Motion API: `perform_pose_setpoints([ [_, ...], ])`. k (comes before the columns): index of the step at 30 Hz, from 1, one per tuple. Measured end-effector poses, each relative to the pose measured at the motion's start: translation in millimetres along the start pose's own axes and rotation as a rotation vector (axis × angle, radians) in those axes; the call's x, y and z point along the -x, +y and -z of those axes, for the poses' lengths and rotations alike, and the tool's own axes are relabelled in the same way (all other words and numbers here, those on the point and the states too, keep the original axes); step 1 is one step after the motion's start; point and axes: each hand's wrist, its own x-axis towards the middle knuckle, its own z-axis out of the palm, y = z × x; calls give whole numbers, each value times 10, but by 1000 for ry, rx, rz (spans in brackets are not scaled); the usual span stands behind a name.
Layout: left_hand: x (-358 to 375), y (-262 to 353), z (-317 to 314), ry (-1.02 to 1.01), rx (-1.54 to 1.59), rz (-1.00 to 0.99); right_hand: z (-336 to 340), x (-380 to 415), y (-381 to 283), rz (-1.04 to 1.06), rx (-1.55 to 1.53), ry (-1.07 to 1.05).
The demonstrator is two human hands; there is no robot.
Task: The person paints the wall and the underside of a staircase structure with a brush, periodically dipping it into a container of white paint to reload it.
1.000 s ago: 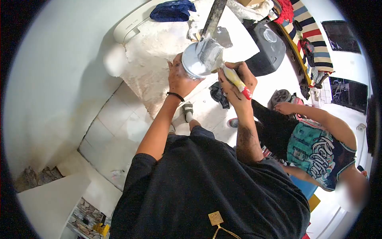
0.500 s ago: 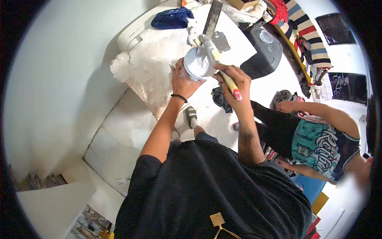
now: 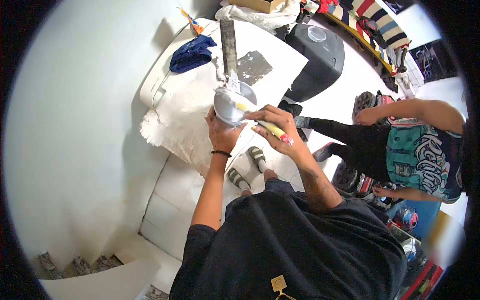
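My left hand (image 3: 222, 135) is wrapped round the side of a small pale tub (image 3: 231, 112), with a dark band on the wrist below it. In my right hand (image 3: 277, 125) is a paintbrush (image 3: 274, 130) with a yellow handle and a red end. The brush slants across the tub's mouth, its bristles thick with white paint near the far left rim. How much paint the tub holds is partly hidden by the brush. Both hands are held over the near edge of a white-covered surface (image 3: 185, 110).
On that surface are a dark blue cloth (image 3: 192, 54), a long grey strip (image 3: 228, 45) and a flat grey piece (image 3: 255, 67). Beyond stands a black box (image 3: 317, 60) with a clear lid on it. Another person (image 3: 415, 150) is at my right, beside a striped couch (image 3: 380, 30).
My view has shifted, so the surface and its things appear further left and lower. The brush now lies lower across the tub. Both hands keep their hold.
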Motion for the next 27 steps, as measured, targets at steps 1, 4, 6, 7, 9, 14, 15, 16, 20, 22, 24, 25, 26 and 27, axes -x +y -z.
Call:
perform_pose_setpoints([
  [1,-39,-44,17,-21,-183,-155,7,18,2,29,-15,0],
  [4,14,31,97,30,9,-10,50,-15,23,18,127,8],
  [6,34,195,253,-3,43,118,53,-5,88,12,57,57],
  [7,61,201,297,13,37,129,116,0,85,30,46,33],
  [9,125,204,398,12,-47,102,211,-8,0,26,-41,17],
  [14,158,296,473,21,28,131,229,-26,148,57,-32,13],
  [15,175,319,481,20,21,126,218,-28,165,34,-5,13],
  [16,185,347,489,21,15,120,224,-30,147,24,12,20],
  [20,380,451,642,-15,-31,180,217,-65,78,-9,44,41],
  [22,554,461,746,-10,-47,183,183,-102,1,-53,104,53],
  [24,756,425,838,17,-67,163,176,-98,-29,-30,64,88],
  [25,866,424,895,54,-32,161,159,-109,-63,-14,118,97],
  [26,973,394,941,68,-48,138,147,-122,-91,1,173,109],
  [27,1080,352,989,77,-62,115,144,-119,-120,-35,171,92],
])
